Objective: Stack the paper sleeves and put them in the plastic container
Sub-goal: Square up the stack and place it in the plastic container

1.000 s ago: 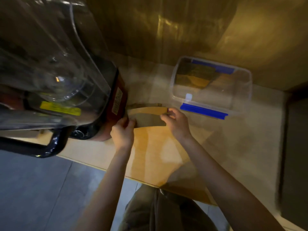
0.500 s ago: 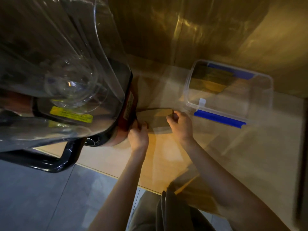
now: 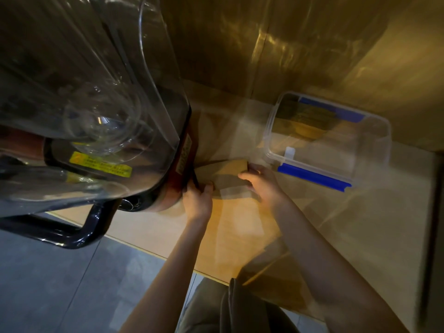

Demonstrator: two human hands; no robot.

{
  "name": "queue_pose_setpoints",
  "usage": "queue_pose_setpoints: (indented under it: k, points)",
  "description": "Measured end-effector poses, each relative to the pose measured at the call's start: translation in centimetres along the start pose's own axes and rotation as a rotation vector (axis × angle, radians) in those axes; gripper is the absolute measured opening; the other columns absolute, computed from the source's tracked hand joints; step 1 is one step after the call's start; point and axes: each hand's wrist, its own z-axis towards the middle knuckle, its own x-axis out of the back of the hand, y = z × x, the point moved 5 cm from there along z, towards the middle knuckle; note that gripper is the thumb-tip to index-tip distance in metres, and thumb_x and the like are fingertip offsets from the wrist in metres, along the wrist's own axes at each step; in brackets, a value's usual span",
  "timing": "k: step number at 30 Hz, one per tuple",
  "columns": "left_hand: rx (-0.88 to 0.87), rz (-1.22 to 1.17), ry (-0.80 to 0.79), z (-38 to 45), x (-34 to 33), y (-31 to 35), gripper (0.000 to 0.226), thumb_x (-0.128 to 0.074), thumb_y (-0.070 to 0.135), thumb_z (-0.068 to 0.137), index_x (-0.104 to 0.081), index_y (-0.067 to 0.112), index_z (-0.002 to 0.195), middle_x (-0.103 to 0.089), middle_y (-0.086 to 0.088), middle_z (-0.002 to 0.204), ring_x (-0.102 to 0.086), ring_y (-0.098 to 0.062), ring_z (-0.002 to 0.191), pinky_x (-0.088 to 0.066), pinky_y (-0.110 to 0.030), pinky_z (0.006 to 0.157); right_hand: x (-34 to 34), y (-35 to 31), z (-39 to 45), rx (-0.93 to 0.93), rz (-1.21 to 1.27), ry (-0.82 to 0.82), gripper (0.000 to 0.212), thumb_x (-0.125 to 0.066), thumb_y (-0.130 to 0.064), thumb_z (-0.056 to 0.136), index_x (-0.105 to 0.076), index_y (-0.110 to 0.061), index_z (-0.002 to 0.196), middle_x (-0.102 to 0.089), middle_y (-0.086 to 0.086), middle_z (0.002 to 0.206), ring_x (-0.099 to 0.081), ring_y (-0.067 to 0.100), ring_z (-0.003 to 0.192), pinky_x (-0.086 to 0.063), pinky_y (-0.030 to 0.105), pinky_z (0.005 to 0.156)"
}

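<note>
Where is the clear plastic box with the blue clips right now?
The plastic container sits on the counter at upper right of the head view, by the wall, just right of the right hand holding the paper sleeves.

Both your bare forearms reach forward and slightly inward, so the hands sit near each other. Your left hand (image 3: 197,200) is knuckles up, thumb pointing toward the right hand, fingers curled down out of sight. Your right hand (image 3: 263,186) is angled inward with the wrist bent, thumb stretched to the left and fingers curled in a pinch. The two hands do not touch.
</note>
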Motion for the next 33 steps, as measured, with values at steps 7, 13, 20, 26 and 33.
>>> queue_pose_setpoints:
  k: [7,13,20,26,33]
  points:
    - [0.077,-0.303,-0.140,-1.6,0.4,-0.3,0.044,-0.063,0.007,0.078,-0.052,0.004,0.120,-0.059,-0.011,0.113,-0.055,-0.025,0.101,-0.043,-0.032,0.086,1.7,2.2,-0.3,-0.066,-0.083,-0.140,0.020,-0.062,0.001,0.079,-0.065,-0.018,0.084,-0.066,0.009,0.103,-0.060,0.024,0.108,-0.045,0.036,0.099]
    - [-0.137,-0.130,-0.356,-3.9,-0.7,0.2,0.036,-0.064,-0.002,0.074,-0.059,0.012,0.106,-0.057,0.005,0.093,-0.053,-0.007,0.086,-0.045,-0.009,0.070,5.6,4.4,-3.9,-0.003,-0.079,-0.124,0.022,-0.057,0.003,0.083,-0.060,-0.013,0.098,-0.062,0.003,0.087,-0.057,0.017,0.089,-0.045,0.018,0.070]
    - [-0.383,0.097,-0.407,-7.5,-4.3,-1.0,0.052,-0.063,0.011,0.079,-0.047,0.016,0.128,-0.057,-0.001,0.122,-0.052,-0.012,0.110,-0.045,-0.024,0.086,9.2,8.0,-8.1,0.221,-0.078,0.097,0.051,-0.059,0.004,0.082,-0.044,-0.018,0.126,-0.055,-0.006,0.118,-0.051,0.007,0.113,-0.045,0.010,0.083]
    - [-0.454,0.058,-0.485,-9.8,-6.4,-0.8,0.065,-0.063,0.008,0.078,-0.036,0.017,0.136,-0.053,0.003,0.127,-0.051,-0.012,0.117,-0.043,-0.022,0.097,11.4,9.6,-11.3,0.416,-0.209,0.229,0.062,-0.057,-0.013,0.086,-0.028,-0.025,0.138,-0.042,-0.025,0.126,-0.043,-0.011,0.116,-0.033,-0.003,0.093]
    - [-0.411,0.025,-0.539,-11.0,-7.9,-1.1,0.076,-0.059,-0.001,0.077,-0.024,0.023,0.141,-0.047,0.002,0.130,-0.045,-0.017,0.125,-0.041,-0.038,0.106,11.7,11.9,-11.0,0.364,-0.166,0.273,0.067,-0.052,-0.002,0.088,-0.019,-0.022,0.142,-0.041,-0.008,0.133,-0.042,0.007,0.123,-0.034,0.006,0.098]
